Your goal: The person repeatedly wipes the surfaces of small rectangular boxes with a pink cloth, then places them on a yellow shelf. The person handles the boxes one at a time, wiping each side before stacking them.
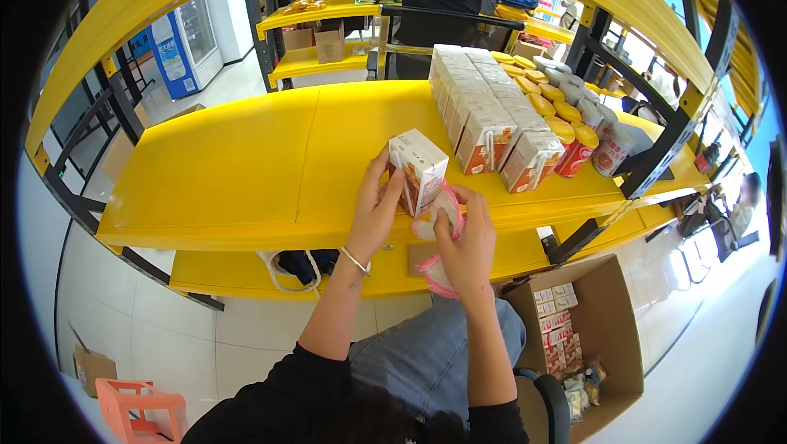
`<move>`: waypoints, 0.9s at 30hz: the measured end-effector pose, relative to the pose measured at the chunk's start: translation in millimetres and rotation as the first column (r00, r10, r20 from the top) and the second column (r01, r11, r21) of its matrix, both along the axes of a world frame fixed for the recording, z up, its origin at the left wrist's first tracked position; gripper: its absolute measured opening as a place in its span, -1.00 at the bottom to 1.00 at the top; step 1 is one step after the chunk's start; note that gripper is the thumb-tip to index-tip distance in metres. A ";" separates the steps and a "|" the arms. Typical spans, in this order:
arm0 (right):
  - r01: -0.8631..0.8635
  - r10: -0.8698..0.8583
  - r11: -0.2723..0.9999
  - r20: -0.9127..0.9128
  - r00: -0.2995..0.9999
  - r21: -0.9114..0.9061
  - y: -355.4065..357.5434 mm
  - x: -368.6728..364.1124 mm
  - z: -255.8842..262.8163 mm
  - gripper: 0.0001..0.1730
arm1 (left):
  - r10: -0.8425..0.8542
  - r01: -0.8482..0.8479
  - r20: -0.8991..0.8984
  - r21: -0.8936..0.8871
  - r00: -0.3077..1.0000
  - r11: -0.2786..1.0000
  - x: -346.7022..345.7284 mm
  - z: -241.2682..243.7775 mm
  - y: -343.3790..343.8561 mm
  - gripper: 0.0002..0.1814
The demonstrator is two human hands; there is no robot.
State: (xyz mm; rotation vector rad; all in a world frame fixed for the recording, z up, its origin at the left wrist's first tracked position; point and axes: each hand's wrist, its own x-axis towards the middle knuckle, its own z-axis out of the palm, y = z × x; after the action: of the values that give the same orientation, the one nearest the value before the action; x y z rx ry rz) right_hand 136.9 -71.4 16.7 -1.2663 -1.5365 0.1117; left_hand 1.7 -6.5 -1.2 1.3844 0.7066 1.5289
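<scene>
My left hand [378, 201] grips a white and orange drink carton [419, 161], tilted over the front edge of the yellow shelf [233, 167]. Close against the carton's lower right side is my right hand [465, 235], its fingers closed on a white cloth with a pink edge [447, 213]. Part of that cloth hangs below the hand. Rows of similar drink cartons [482, 139] stand upright to the right on the shelf, several with straws on their sides. Beside them are rows of cans, some with yellow lids [561, 130], others grey [605, 149].
An open cardboard box [609, 345] on the floor at the right holds small cartons and packets. Below, a lower shelf [227, 272] carries a dark bag with a rope handle. Black uprights [673, 142] frame the shelf. A pink stool [141, 410] stands lower left. People sit beyond the shelf.
</scene>
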 end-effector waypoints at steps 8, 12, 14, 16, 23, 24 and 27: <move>-0.014 0.014 1.000 -0.016 1.000 -0.027 -27.6 -20.8 -9.3 -0.46 | -0.007 0.017 -0.113 0.087 0.994 0.996 -0.2 -1.1 -3.1 -0.47; 0.046 -0.050 0.996 -0.041 0.998 -0.079 -31.5 -17.3 -12.9 -0.36 | -0.076 0.102 -0.158 0.161 0.985 0.982 3.2 5.0 -10.0 -0.46; 0.061 -0.068 0.991 -0.051 0.996 -0.118 -32.1 -12.5 -10.5 -0.32 | 0.034 0.005 -0.224 0.174 0.974 0.985 13.6 6.5 -22.4 -0.42; 0.078 -0.085 0.987 -0.044 0.995 -0.138 -34.1 -7.9 -5.7 -0.29 | 0.119 -0.071 -0.257 0.187 0.959 0.980 26.6 6.9 -27.1 -0.39; 0.158 -0.151 0.987 0.144 0.978 -0.040 -41.5 8.5 -12.1 -0.32 | 0.171 -0.117 -0.269 0.207 0.948 0.971 66.1 4.1 -26.0 -0.40; 0.190 -0.180 0.980 0.156 0.971 -0.052 -39.4 11.3 -10.3 -0.33 | 0.146 -0.096 -0.250 0.204 0.957 0.974 70.2 6.6 -26.4 -0.42; 0.245 -0.243 0.969 0.177 0.954 0.011 -27.2 22.1 -22.3 -0.33 | 0.125 -0.056 -0.319 0.217 0.940 0.975 77.6 8.1 -25.5 -0.42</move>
State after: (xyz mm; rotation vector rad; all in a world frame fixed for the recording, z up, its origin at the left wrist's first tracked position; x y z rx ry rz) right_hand 159.0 -98.6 -5.5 -1.4970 -1.5152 -0.1565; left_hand 79.3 -31.9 6.8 1.8150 0.8440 1.4876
